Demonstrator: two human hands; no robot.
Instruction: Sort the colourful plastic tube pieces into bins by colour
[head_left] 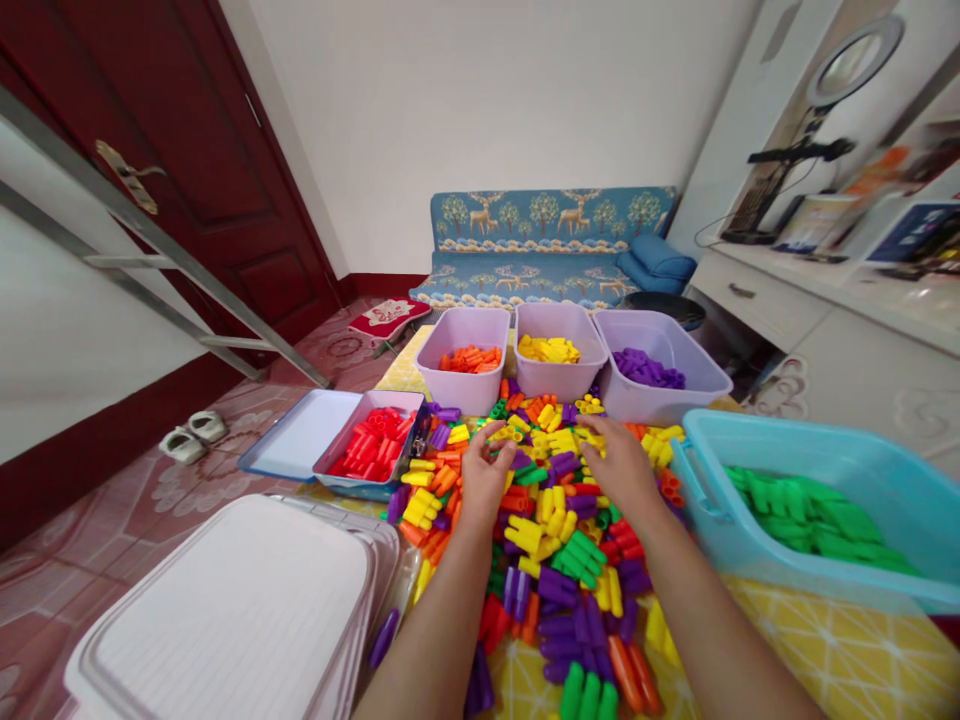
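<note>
Loose plastic tube-shaped pieces (pixel 559 505), like pen caps, lie heaped in red, orange, yellow, green and purple; many sit side by side in joined-looking rows. My left hand (pixel 484 472) hovers at the heap's left middle, thumb and fingers apart, close to some yellow pieces (pixel 511 433). Over the right middle is my right hand (pixel 621 468), its fingers stretched inward and spread from the thumb. Neither hand visibly holds a piece. Between them lie yellow, purple and green pieces.
Lilac bins behind hold orange (pixel 459 385), yellow (pixel 559 378) and purple (pixel 660 405) pieces. A turquoise tub (pixel 697 430) with green ones stands right. Red ones fill a box (pixel 330 462) at left, near stacked white lids (pixel 232 600). A ladder (pixel 172 245) leans left; a sofa (pixel 525 275) stands behind.
</note>
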